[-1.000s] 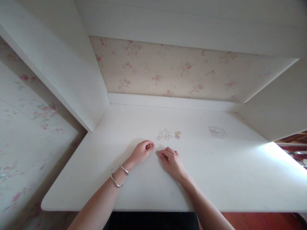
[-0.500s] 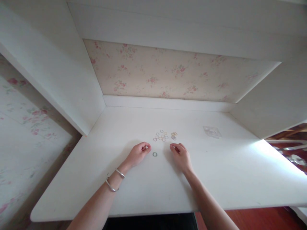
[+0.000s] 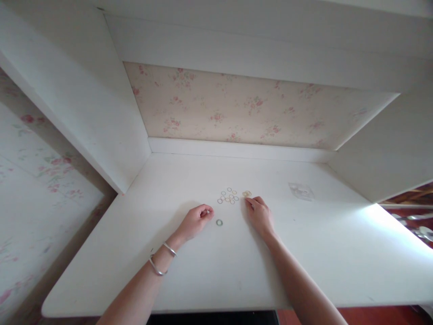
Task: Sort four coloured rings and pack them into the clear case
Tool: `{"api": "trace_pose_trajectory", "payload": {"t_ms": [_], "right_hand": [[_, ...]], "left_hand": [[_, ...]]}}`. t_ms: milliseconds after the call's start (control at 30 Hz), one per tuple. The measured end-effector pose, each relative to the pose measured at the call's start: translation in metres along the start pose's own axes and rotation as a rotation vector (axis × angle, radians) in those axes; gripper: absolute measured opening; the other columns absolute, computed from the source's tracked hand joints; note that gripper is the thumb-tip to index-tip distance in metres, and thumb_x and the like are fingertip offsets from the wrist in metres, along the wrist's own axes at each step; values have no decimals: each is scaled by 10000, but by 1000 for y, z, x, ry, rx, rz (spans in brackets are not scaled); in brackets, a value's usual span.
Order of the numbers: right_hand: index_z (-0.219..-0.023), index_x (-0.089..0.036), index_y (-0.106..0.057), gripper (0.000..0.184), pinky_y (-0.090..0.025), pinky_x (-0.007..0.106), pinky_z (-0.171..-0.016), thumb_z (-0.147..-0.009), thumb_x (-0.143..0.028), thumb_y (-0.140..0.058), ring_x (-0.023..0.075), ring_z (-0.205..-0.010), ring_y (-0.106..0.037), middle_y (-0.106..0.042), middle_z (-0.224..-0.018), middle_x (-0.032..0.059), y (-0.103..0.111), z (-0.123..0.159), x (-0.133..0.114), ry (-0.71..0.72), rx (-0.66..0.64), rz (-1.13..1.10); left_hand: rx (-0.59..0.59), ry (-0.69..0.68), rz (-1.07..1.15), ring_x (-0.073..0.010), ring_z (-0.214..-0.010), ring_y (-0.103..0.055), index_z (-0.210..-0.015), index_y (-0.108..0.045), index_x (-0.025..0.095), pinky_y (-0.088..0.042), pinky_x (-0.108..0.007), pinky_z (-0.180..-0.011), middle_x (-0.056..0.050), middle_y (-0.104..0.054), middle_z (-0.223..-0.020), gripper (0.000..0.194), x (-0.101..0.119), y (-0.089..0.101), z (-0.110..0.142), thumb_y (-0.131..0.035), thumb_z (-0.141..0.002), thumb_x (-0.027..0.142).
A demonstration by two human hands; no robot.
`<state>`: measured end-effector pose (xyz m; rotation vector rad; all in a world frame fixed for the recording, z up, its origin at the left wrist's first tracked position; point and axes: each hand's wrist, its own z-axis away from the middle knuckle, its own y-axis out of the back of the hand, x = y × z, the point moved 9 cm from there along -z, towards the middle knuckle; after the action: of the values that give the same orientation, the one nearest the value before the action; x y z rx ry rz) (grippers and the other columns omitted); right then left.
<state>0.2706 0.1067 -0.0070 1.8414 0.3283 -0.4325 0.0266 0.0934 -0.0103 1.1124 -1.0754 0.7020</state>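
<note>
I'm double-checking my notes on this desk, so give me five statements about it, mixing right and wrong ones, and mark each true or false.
1. The small green ring lies nearer the left hand than the right hand. True.
2. Two round silver metal bangles circle the right wrist. False: the bangles are on the left wrist.
3. The right hand's fingertips are at the small cluster of gold-coloured rings. True.
4. The clear plastic bag lies left of all the rings. False: the bag lies to their right.
5. The smooth desktop is black. False: it is white.
</note>
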Motion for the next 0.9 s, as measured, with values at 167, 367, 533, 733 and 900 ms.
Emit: {"api": "trace_pose_trajectory", "payload": {"t_ms": [167, 367, 533, 733, 900], "right_hand": [[-1011, -262, -689, 346, -404, 260, -686, -909, -400, -389, 154, -770, -579, -607, -955, 47, 7, 2, 4, -15, 54, -70], [-1000, -249, -693, 357, -427, 255, -670, -908, -410, -387, 138, -701, -561, -595, -889, 46, 18, 20, -21, 42, 75, -127], [-1000, -267, -687, 305, -436, 238, -674, -921, -366, -409, 132, -718, -553, -580, -844, 36, 9, 51, -66, 191, -32, -180], [-989, -263, -693, 299, -438, 275, -700, -926, -325, -407, 145, -703, -531, -562, -805, 44, -2, 68, -82, 295, -67, -125], [-1005, -275, -693, 303, -428, 274, -677, -926, -318, -404, 141, -679, -515, -549, -796, 46, 0, 69, -82, 315, -65, -90]], "left_hand": [[11, -9, -8, -114, -555, -376, -906, -626, 170, -278, -232, -520, 38, -426, -593, 340, 1, 1, 0, -495, -827, 473], [9, 0, 1, -114, -569, -389, -909, -623, 176, -291, -230, -529, 36, -443, -614, 330, 1, 1, 0, -502, -825, 471], [12, -14, -22, -115, -563, -389, -887, -618, 166, -286, -225, -519, 34, -442, -606, 338, 1, 1, -1, -491, -824, 473], [21, -28, -25, -116, -565, -404, -898, -620, 165, -301, -225, -523, 32, -461, -608, 341, 1, 2, -1, -490, -824, 472], [23, -13, -37, -119, -565, -405, -901, -621, 166, -300, -226, -522, 32, -451, -604, 346, 0, 1, -1, -481, -828, 474]]}}
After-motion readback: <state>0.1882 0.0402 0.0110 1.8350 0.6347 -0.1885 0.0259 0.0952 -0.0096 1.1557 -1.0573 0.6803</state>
